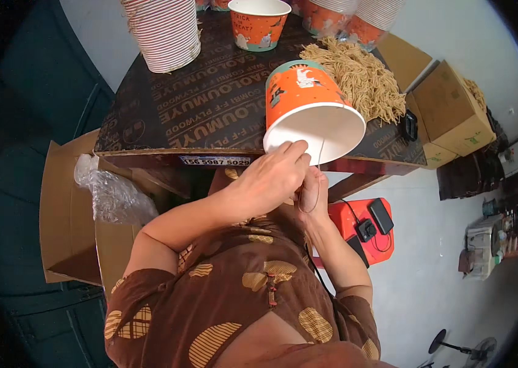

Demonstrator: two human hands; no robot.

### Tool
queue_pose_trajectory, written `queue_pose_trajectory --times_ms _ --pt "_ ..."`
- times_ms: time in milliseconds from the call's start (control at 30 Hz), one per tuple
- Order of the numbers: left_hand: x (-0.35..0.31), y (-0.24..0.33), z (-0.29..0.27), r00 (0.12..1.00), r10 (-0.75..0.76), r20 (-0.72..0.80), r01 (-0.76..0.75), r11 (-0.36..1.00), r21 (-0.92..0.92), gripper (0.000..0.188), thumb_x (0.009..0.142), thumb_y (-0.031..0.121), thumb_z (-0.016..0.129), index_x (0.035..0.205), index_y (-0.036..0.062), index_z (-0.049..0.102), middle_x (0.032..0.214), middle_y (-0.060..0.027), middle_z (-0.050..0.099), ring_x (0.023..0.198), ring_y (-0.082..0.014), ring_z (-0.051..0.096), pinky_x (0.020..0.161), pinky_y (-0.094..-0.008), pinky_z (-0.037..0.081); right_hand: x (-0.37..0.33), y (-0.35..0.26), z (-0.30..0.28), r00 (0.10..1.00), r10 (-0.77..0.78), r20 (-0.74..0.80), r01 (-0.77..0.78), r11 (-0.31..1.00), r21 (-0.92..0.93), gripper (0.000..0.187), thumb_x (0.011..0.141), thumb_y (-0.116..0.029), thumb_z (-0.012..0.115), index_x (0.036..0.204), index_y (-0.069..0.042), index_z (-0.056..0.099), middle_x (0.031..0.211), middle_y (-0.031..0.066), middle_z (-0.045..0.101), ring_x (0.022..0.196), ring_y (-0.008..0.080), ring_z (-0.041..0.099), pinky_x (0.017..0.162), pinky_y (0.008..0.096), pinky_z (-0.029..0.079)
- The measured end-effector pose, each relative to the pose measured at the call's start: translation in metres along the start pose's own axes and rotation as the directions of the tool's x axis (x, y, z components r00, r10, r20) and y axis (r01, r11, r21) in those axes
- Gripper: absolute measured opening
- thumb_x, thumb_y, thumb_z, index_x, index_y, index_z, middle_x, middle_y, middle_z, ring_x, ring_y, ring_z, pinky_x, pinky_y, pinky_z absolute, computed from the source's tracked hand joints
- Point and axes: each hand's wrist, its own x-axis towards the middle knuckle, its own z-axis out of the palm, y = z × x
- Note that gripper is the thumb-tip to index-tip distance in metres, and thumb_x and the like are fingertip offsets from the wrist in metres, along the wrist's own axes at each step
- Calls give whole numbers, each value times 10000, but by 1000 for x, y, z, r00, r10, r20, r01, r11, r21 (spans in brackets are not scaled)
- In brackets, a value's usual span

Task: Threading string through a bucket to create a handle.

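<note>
An orange paper bucket (pixel 300 92) with a green base band lies tipped on its side near the table's front edge, its white open mouth turned toward me. A thin tan cord (pixel 323 149) hangs from a spot by the upper rim and crosses the mouth down to my hands. At the lower rim my left hand (pixel 276 178) is closed, its fingertips pinched at the cord. Just below and to the right, my right hand (pixel 313 193) is closed too, with a loop of cord by its fingers. The exact grip of both is partly hidden.
On the dark printed table (pixel 210 104) stand a tall stack of paper buckets (pixel 164 34), an upright orange bucket (pixel 259 30) and a heap of tan cords (pixel 357 73). Cardboard boxes (pixel 455 110) flank the table. A red stool (pixel 348 214) holds small black devices.
</note>
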Motion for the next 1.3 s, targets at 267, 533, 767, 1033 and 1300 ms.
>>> queue_pose_trajectory --times_ms 267,533,767,1033,1300 --pt "25 -35 15 988 104 115 -132 951 279 137 705 46 589 791 -53 630 836 -168 589 896 -313 553 800 -372 490 1 1 9 992 -43 -117 37 998 -53 279 956 -138 534 684 -92 492 597 -33 448 447 45 355 379 204 247" --pt "25 -53 25 999 29 39 -36 980 193 44 729 32 604 729 -3 578 797 -173 601 828 -344 584 743 -417 490 8 4 2 995 -43 -93 37 998 -58 299 955 -203 595 689 -96 506 602 -40 447 449 40 344 383 194 230" --pt "26 -51 16 958 -231 171 243 968 -58 103 799 96 607 774 -3 594 848 -172 610 841 -358 610 742 -437 498 1 3 -10 980 -193 43 191 872 -451 276 945 -187 607 719 -39 557 584 -19 476 466 82 418 420 248 310" --pt "23 -51 24 971 -221 92 220 975 21 98 813 99 598 806 2 610 877 -181 609 831 -366 622 722 -453 504 -23 -20 3 563 -604 564 581 -196 -790 174 782 17 648 953 1 622 846 128 591 692 270 593 585 371 507" --pt "18 -50 23 958 -276 83 285 950 -128 134 819 104 592 797 -27 608 886 -209 606 841 -386 616 734 -451 502 -8 -33 0 435 -685 585 542 -320 -777 206 734 45 646 934 11 610 954 139 596 792 293 600 641 366 516"
